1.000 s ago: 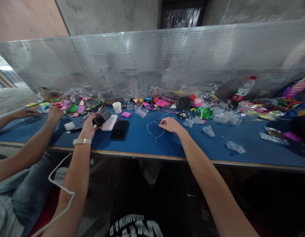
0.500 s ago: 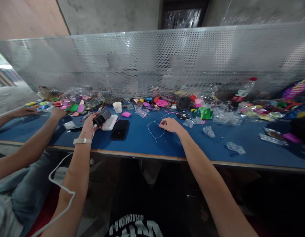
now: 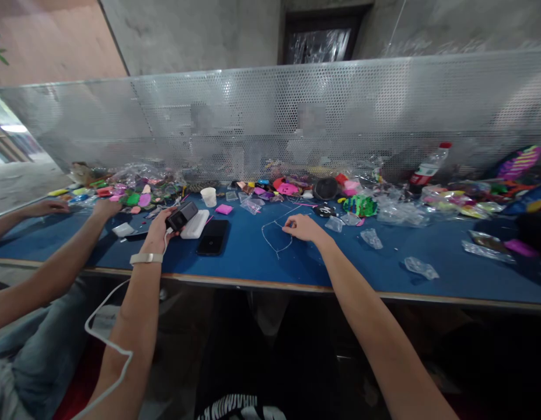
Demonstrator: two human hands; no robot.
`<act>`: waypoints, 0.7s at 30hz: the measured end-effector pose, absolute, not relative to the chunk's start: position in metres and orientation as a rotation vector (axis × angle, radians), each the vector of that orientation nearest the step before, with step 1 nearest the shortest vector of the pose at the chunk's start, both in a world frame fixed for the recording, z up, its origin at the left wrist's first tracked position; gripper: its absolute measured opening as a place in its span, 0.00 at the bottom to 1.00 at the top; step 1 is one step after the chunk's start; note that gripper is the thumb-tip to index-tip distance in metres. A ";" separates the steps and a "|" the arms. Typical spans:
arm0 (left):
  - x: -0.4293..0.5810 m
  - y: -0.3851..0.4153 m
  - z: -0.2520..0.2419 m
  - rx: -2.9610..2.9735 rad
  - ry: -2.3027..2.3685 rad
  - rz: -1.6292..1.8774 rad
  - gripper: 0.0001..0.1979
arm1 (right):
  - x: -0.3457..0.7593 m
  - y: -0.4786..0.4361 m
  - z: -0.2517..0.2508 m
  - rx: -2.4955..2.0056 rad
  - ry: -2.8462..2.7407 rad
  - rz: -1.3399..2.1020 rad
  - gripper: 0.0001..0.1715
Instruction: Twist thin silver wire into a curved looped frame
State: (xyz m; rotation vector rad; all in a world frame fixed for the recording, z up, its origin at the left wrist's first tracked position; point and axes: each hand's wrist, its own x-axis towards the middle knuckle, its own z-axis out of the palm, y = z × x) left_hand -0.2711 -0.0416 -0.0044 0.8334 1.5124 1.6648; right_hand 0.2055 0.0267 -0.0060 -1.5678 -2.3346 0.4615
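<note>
View tilted; left hand (image 3: 155, 233) grips device (image 3: 182, 216), right hand (image 3: 304, 227) pinches strand (image 3: 277, 251).

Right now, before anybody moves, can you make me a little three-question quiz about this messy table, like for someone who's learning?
1. True or false: the camera wearer's left hand is holding the white cup.
2. Which of the wearer's hands has its fingertips at the pale thin loop on the blue table?
3. Pick one. The cap of the bottle is: A green, B red, C blue.

Key:
1. False; the left hand holds a black device.
2. The right hand.
3. B.
</note>
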 end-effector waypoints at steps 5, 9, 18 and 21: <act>-0.269 -0.043 -0.002 0.796 1.525 1.667 0.22 | 0.206 0.027 -0.006 -1.568 -2.339 0.444 0.12; -0.272 -0.040 -0.005 0.798 1.495 1.680 0.21 | 0.207 0.027 -0.006 -1.559 -2.341 0.501 0.13; -0.280 -0.034 -0.014 0.855 1.473 1.692 0.23 | 0.208 0.030 -0.009 -1.544 -2.332 0.496 0.13; -0.280 -0.034 -0.014 0.855 1.498 1.688 0.23 | 0.207 0.028 -0.008 -1.547 -2.330 0.501 0.13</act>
